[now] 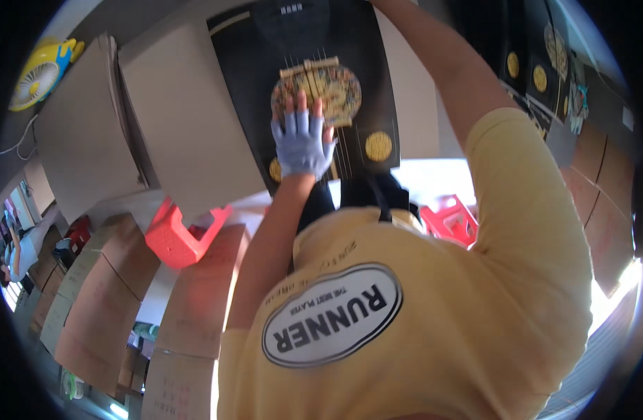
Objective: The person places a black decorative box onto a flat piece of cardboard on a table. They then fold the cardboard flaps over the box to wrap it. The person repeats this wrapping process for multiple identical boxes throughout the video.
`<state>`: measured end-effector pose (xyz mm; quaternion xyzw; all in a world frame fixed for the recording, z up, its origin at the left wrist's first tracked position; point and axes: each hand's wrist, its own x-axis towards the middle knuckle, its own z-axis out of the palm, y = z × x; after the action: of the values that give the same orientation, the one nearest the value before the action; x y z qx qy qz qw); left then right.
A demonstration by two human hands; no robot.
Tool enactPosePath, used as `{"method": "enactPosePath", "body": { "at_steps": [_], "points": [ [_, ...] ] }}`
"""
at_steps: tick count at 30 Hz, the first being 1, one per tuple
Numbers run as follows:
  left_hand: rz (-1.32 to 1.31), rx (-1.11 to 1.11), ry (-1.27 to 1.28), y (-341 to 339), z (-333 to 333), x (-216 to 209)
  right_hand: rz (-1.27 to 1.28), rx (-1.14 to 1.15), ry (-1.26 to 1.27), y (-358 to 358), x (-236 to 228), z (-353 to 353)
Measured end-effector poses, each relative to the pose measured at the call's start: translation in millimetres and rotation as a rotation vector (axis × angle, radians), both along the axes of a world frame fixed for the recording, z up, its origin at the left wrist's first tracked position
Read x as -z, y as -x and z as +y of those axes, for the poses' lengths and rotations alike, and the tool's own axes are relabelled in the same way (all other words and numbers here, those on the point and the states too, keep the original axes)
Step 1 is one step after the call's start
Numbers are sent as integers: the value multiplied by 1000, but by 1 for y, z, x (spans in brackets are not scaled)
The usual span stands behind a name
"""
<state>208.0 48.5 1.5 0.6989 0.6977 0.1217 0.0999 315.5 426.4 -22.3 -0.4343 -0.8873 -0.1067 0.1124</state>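
My left hand [300, 143], in a pale blue-grey glove with bare fingertips, lies flat with its fingers apart. It rests on a black printed sheet or panel [237, 77] with a large round, many-coloured pattern [346, 91], thin gold lines and small gold discs [378, 146]. The panel lies on a wide grey-brown board or table surface [188, 105]. My right forearm [433, 49] stretches far forward past the panel's right side. The right hand is cut off by the upper edge of the picture, so its fingers do not show.
More black panels with gold discs [540, 78] lie at the far right. Stacked boards [83, 133] and a yellow fan [38, 80] are at the left. Red plastic stools [178, 238] and cardboard boxes [101, 308] stand around me. A person [24, 252] is at the far left.
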Motion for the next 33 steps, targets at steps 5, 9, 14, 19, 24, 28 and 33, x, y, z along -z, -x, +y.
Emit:
{"method": "enactPosePath", "body": {
  "at_steps": [5, 9, 14, 19, 24, 28, 33],
  "points": [
    [40, -30, -110, 7, -2, 15, 40, -121, 168, -75, -10, -207],
    [-10, 54, -253, 22, 2, 27, 36, -15, 373, -146, -2, -383],
    [68, 71, -274, 12, 0, 13, 425, 244, 615, -137, -30, -410],
    [77, 94, -245, -7, -13, 5, 397, 702, 1044, -138, -46, -362],
    [128, -54, -166, -23, -2, 1, 331, 290, 917, -150, -98, -339],
    [-58, -47, -528, -108, 77, -63, 601, 319, 492, -235, -177, -287],
    [33, 272, -590, -271, 224, -154, 1246, 434, 370, -414, -160, -200]
  ]
}}
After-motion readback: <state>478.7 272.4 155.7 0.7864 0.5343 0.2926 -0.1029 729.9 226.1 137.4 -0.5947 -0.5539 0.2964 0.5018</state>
